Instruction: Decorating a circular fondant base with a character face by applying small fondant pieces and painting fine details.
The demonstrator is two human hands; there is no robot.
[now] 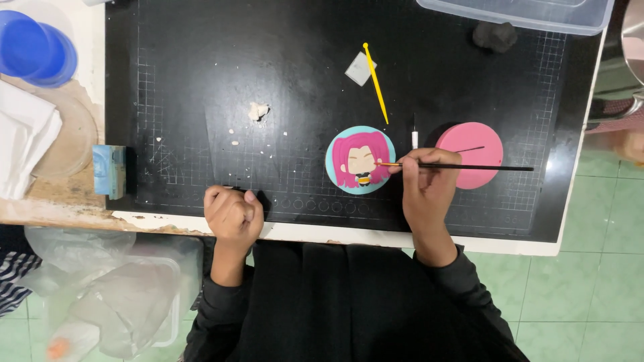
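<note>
black cutting mat (201, 100); right hand (426, 184) pinches thin brush (463, 166) at clay figure disc (359, 160); left hand (233, 213) fisted, empty; best kept light, tip steady.

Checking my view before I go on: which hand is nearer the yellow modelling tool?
Right. The right hand sits just below the yellow modelling tool, holding a thin brush. The left hand rests fisted farther away, lower left.

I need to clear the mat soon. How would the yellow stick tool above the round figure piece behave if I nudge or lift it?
The yellow stick tool looks thin and long, so probably very light and easily flicked. It seems round in section with a ball tip, so it may roll on the smooth black cutting mat. It lies straight, so it is likely stiff.
</note>
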